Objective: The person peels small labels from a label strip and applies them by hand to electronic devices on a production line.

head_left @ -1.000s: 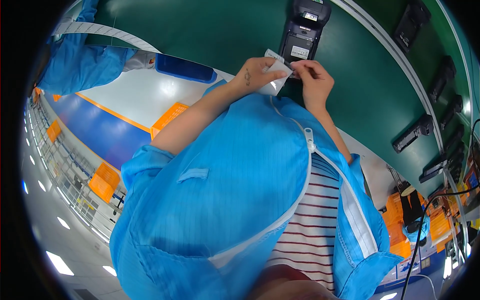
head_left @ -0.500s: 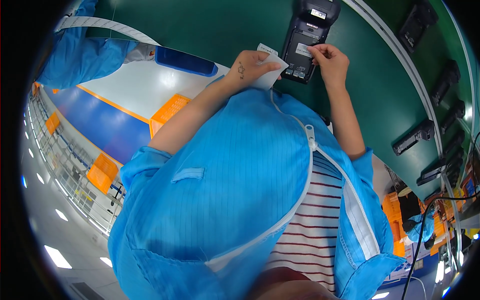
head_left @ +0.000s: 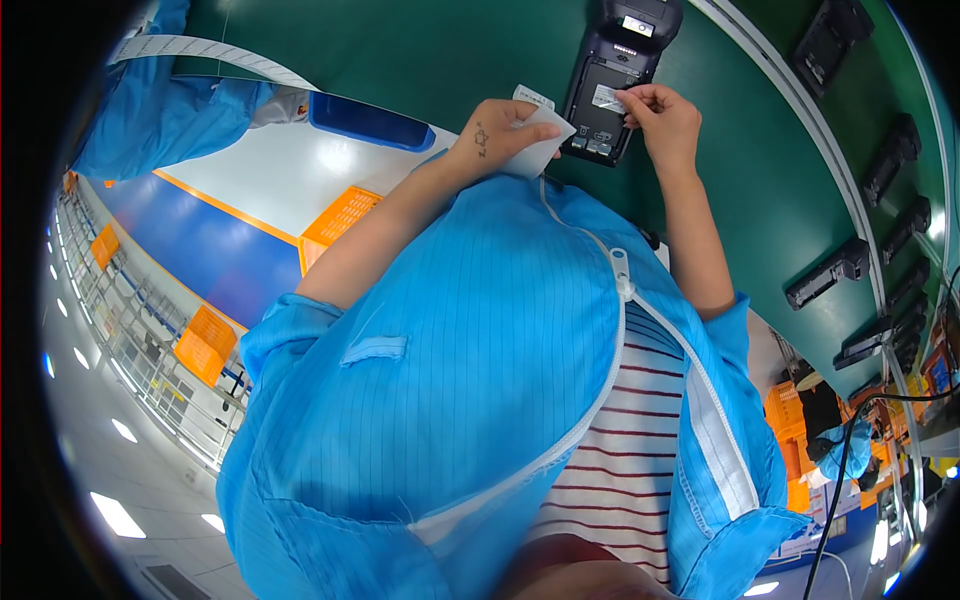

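A black handheld terminal (head_left: 618,68) lies on the green work surface, its back facing up and an open recess showing. Between the thumb and finger of my right hand (head_left: 668,122) is the right end of a small white label (head_left: 606,97), which sits in or just above the recess; I cannot tell how much of it touches. To the left of the terminal, my left hand (head_left: 500,138) grips a white label sheet (head_left: 540,148) with the thumb on top. A printed strip of it shows above the fingers.
Several similar black devices (head_left: 828,273) line the right side along a pale rail (head_left: 800,95). On the left are a blue tray (head_left: 370,122), an orange basket (head_left: 338,222), a curved paper strip (head_left: 215,47) and a co-worker's blue sleeve (head_left: 165,120). A black cable (head_left: 845,450) hangs at lower right.
My right hand has shifted very slightly right, and the label's face now catches more light. The left hand, sheet and terminal look almost unchanged.
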Demonstrator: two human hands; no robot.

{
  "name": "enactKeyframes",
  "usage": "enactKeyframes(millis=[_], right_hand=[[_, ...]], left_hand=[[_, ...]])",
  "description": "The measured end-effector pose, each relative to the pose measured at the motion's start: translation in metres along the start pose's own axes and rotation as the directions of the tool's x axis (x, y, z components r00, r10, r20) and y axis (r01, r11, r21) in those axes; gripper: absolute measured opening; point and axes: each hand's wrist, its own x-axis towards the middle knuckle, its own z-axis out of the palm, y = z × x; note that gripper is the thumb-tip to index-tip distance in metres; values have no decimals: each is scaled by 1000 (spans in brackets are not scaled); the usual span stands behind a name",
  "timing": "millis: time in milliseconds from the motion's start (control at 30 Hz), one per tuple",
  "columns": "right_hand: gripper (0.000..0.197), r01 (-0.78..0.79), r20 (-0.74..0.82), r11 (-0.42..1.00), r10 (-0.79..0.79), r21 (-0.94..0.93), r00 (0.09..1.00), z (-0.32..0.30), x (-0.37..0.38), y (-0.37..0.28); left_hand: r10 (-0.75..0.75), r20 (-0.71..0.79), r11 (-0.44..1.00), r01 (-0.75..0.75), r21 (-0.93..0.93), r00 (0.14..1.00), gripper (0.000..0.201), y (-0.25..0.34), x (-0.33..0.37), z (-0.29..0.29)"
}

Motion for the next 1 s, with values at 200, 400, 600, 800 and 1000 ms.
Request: enactKeyframes(millis=[200, 400, 600, 800, 1000], right_hand=[[13, -15, -10, 1000, 15, 24, 1000, 2, 1, 1], [22, 22, 42, 958, -10, -287, 999, 2, 8, -10], [50, 49, -114, 830, -135, -555, 984, 9, -1, -11], [36, 18, -244, 932, -114, -362, 963, 25, -2, -1], [27, 148, -151, 977, -124, 156, 981, 32, 27, 3]], left_hand=[[9, 14, 1000, -9, -8, 1000, 26, -5, 1, -2], [48, 4, 996, -48, -81, 999, 23, -1, 8, -1], [26, -52, 990, -33, -139, 998, 19, 4, 5, -11], [168, -52, 985, -169, -23, 984, 21, -20, 16, -26], [142, -118, 967, -163, -193, 983, 17, 5, 1, -42]])
